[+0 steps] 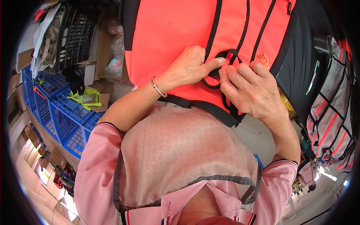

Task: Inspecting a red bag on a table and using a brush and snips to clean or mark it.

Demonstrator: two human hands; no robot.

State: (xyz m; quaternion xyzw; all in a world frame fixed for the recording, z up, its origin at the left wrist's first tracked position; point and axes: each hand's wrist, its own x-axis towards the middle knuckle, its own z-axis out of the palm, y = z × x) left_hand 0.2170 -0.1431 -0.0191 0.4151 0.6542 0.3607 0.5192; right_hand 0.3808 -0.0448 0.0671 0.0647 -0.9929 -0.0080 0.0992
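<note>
A large bright coral-red fabric bag [172, 28] with black trim lies before me, with several black straps [243, 28] running down it. My left hand [187, 67] rests on the fabric, fingers curled over a black strap and thumb stretched toward the right hand. Between the hands a black strap loop [230, 52] stands up and curls below the left thumb. My right hand [253, 88] is closed in a pinch at this loop, its fingertips hiding the exact grip. A small bundle of orange cord [263, 59] sits just beyond the right knuckles.
Blue plastic crates [65, 108] stand at left, with yellow-green ribbon [86, 98] on a cardboard box. A black basket [77, 37] is behind them. Black fabric [300, 56] borders the bag's right side. Farther right hang grey bags [333, 108] with black and red strips.
</note>
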